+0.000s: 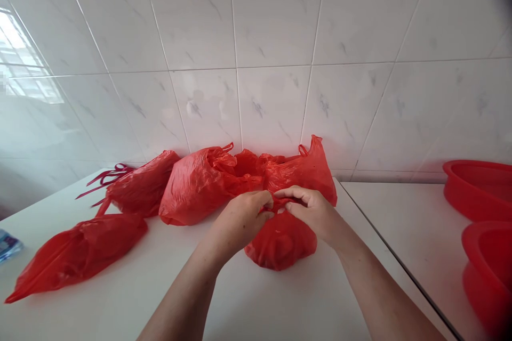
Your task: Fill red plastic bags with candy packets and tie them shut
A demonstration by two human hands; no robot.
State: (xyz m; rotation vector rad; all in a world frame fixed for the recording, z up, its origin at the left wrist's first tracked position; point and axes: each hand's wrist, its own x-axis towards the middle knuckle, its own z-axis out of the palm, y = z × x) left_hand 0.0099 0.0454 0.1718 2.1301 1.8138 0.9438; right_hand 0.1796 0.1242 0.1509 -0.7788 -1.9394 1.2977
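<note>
A small red plastic bag (282,242) rests on the white table, rounded at the bottom by something inside that I cannot make out. My left hand (250,213) pinches the gathered top of this bag from the left. From the right, my right hand (308,208) grips the same gathered neck between thumb and fingers. The fingertips of both hands nearly meet there. Right behind my hands stands a fuller red plastic bag (300,170), and another bulky red bag (196,186) lies to its left.
Further left lie a red bag (140,186) with dark red ribbons (114,173) behind it and a long flat red bag (84,256). A clear bottle (8,245) shows at the left edge. Two red basins (480,192) stand right of the table seam. A tiled wall (272,101) rises behind.
</note>
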